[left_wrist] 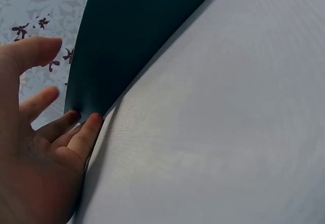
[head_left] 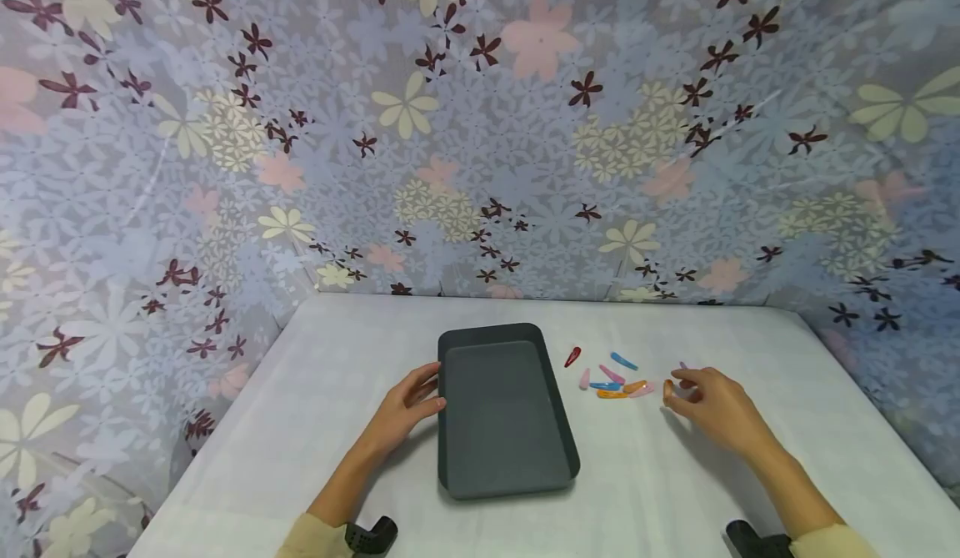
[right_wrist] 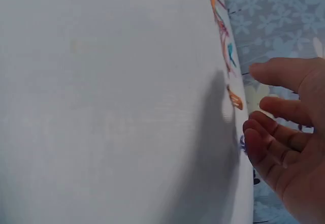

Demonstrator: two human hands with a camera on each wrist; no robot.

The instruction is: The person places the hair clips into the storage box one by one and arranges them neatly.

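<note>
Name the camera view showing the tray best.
Head: nearly the whole tray shows, rim and interior. Left wrist catches only a cropped dark section; right wrist shows no clear part of it.

Hair clips (head_left: 612, 394) clutter the stretch betw. dark tray (head_left: 502, 416) & R hand (head_left: 716, 412); white tabletop (head_left: 622, 475) in front leaves free lane.

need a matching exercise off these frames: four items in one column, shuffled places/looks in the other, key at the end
Items
1. tray
2. left hand
3. right hand
4. red clip

Places and looks (head view)
A. farthest right of the four
B. touching the left side of item 1
C. just right of item 1
D. dark grey, rectangular

Pairs: 1-D, 2-B, 3-A, 4-C
</note>
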